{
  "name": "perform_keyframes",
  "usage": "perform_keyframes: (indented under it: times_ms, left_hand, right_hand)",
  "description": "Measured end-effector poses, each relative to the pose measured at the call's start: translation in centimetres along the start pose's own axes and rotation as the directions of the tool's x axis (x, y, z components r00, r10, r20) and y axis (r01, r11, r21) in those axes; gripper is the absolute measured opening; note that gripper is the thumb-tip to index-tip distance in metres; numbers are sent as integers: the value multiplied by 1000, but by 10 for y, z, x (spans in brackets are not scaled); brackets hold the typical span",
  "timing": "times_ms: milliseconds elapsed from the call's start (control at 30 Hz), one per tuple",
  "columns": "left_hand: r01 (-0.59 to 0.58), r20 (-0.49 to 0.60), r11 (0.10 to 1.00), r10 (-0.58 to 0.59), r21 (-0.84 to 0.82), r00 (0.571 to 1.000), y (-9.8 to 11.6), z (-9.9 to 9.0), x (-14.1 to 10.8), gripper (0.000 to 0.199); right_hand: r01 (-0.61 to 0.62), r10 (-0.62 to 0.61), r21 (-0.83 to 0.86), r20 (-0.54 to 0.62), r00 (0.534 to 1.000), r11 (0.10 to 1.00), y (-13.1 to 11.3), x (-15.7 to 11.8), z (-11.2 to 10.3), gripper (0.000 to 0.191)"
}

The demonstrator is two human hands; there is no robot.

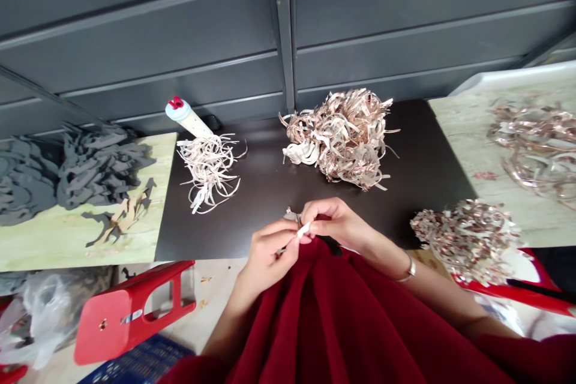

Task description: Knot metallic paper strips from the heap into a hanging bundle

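We find the left hand (270, 252) and right hand (335, 222) close together, both pinching a pale strip (303, 229) between them, just over the near edge of the dark table (252, 204). The strip's long axis slants up toward the right hand, which sits farther out. A copper strip pile (337, 141) lies ahead, nearer the right hand.

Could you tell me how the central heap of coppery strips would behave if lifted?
The heap of coppery strips is probably light for its bulk, being thin airy curls. Its tangling suggests it would lift as one loose clump, with floppy ends dangling.
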State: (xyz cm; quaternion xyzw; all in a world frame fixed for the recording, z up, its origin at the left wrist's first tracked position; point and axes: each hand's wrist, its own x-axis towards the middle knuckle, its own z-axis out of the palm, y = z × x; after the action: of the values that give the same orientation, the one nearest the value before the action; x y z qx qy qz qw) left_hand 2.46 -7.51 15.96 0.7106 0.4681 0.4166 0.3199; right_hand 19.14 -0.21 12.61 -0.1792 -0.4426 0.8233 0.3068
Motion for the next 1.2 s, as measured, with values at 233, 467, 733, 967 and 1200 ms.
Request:
perform_keyframes:
  times_ms: [233,467,733,967,1200]
  left_hand:
    - [9,-144,988,13,152,989,-1,8,-3,20]
    - [-7,-143,970,43,244,989,-1,13,-3,22]
    - [170,-20,985,-170,17,985,-2,15,-3,19]
    - [551,107,710,-567,-438,817,-8,19,3,49]
    - [501,107,863,-504,54,857,-7,12,8,37]
  right_hand:
    - [427,-557,-729,77,827,535,-5,-10,11,13]
    - [425,-650,-857,148,745,291,-5,-12,21,21]
    - [375,-611,-857,91,786,354,0,-13,16,16]
    - [463,-605,-883,327,726,78,7,-11,13,20]
    - [337,-552,-833,45,833,439,7,-12,8,11]
